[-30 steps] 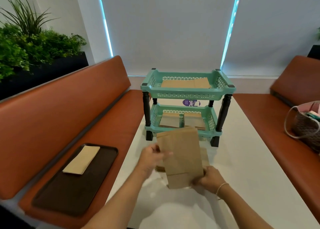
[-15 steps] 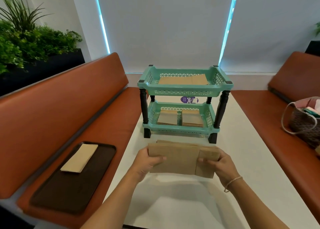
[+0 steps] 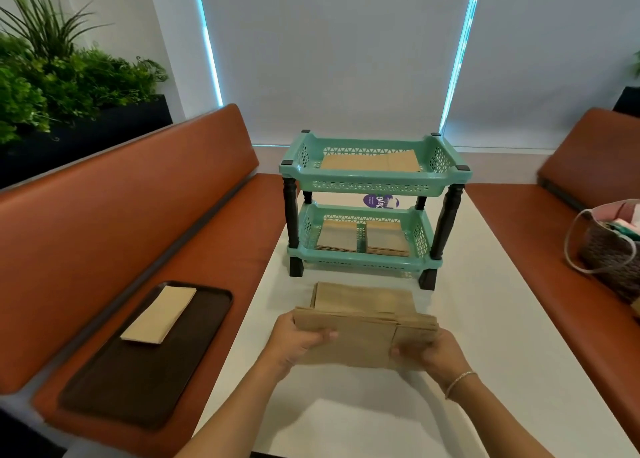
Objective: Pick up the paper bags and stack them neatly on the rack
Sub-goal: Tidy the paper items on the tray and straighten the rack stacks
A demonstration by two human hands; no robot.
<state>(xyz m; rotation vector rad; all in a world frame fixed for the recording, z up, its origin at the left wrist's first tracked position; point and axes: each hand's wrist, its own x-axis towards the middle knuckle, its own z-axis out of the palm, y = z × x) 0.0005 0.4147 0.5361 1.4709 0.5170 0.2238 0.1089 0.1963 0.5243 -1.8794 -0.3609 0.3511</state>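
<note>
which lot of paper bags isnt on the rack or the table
The single folded paper bag on the dark tray on the left bench. The others lie in the rack, on the table, or in both hands.

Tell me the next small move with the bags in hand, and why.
Probably carry the held bags forward and up toward the rack. The left hand and right hand grip the bundle by its ends, level above the table, squared up. The top tier holds one flat layer with room above; the lower tier already has two piles. More bags lie behind.
</note>
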